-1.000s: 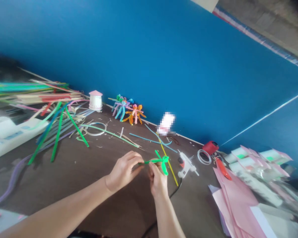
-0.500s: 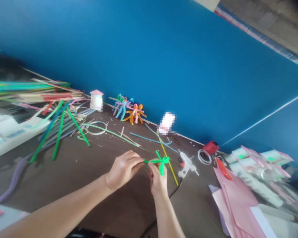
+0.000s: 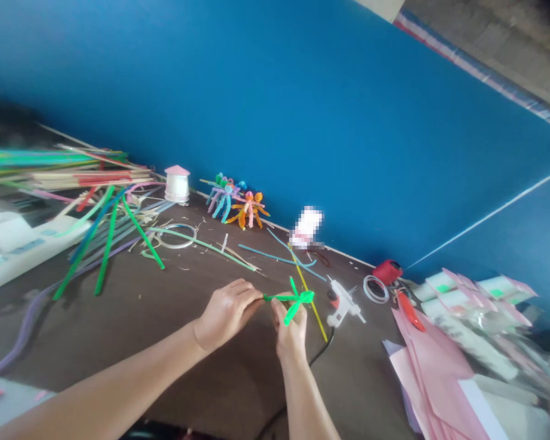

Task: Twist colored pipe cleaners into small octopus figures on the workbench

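My left hand [image 3: 227,313] pinches the left end of a green pipe-cleaner figure [image 3: 305,297] between thumb and fingertips. Its stem runs level to the right, toward a small knot with short legs sticking out up and down. Under that stem, my right hand [image 3: 291,336] is closed on the figure near the knot; the fingers partly hide the exact grip. Beyond my right hand lie a yellow pipe cleaner [image 3: 319,319] and a white glue gun [image 3: 345,305] with a black cord.
Finished pipe-cleaner spiders [image 3: 249,211] stand along the blue wall beside a white pot with a pink lid [image 3: 177,185]. Loose green pipe cleaners [image 3: 106,253] and others pile up at left. Pink paper sheets [image 3: 433,373] and a red-handled tool [image 3: 411,311] lie at right.
The figure has turned a little between my fingers, its lower leg now pointing down-left instead of straight down. Both hands keep nearly the same place.
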`<control>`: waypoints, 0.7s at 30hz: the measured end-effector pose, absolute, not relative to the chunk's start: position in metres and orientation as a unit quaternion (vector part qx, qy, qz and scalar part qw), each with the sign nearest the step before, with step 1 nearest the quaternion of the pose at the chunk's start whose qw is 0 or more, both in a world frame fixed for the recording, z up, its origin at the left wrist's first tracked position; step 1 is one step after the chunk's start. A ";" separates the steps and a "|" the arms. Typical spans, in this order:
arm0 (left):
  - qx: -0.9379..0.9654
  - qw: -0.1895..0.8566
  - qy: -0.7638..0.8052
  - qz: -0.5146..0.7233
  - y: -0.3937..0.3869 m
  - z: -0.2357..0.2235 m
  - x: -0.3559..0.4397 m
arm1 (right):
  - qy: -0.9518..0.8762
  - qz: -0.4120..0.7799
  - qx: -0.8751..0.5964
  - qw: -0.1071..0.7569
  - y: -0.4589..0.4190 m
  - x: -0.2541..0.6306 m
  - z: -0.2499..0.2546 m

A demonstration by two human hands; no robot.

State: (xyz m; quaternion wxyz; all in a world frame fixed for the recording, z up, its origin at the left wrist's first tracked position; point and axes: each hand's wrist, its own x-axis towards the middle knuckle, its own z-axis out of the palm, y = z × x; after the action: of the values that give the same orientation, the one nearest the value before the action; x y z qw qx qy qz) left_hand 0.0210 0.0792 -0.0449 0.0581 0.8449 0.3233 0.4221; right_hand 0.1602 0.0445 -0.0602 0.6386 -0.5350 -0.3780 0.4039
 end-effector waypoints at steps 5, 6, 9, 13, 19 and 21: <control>0.825 0.060 0.293 0.480 0.080 -0.047 0.020 | -0.374 0.427 -0.504 0.651 0.044 0.158 -0.057; 0.824 0.059 0.286 0.485 0.080 -0.047 0.020 | -0.373 0.435 -0.497 0.652 0.044 0.158 -0.057; 0.826 0.055 0.276 0.489 0.081 -0.048 0.020 | -0.364 0.443 -0.494 0.654 0.044 0.158 -0.057; 0.828 0.058 0.282 0.480 0.081 -0.049 0.020 | -0.376 0.426 -0.489 0.662 0.044 0.159 -0.059; 0.821 0.122 0.312 0.463 0.078 -0.045 0.024 | -0.438 0.357 -0.524 0.638 0.043 0.160 -0.061; 0.809 0.194 0.318 0.455 0.079 -0.043 0.024 | -0.464 0.337 -0.526 0.628 0.042 0.160 -0.059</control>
State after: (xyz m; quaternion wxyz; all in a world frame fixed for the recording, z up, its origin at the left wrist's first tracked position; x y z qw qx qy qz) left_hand 0.0242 0.0795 -0.0427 0.1935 0.8091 0.3180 0.4548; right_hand 0.1601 0.0420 -0.0586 0.6281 -0.5263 -0.4636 0.3370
